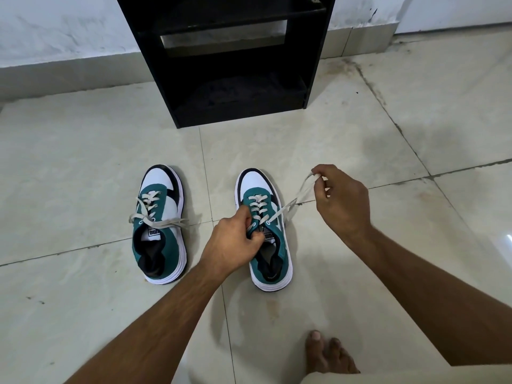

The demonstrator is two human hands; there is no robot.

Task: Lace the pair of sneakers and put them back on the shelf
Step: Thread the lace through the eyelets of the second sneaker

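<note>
Two teal, white and black sneakers stand side by side on the tiled floor, toes pointing away from me. The left sneaker [159, 225] is laced, its grey lace ends lying loose across the tongue. My left hand [235, 239] grips the left eyelet edge of the right sneaker [264, 231] near its tongue. My right hand [342, 200] is raised to the right of that shoe and pinches the grey lace [297, 195], which runs taut from a top right eyelet up to my fingers.
A black shelf unit [230, 59] stands against the wall beyond the shoes, its lower compartment dark and open toward me. My bare foot [329, 353] rests on the tiles at the bottom right. Pale floor tiles [83, 162] surround the shoes.
</note>
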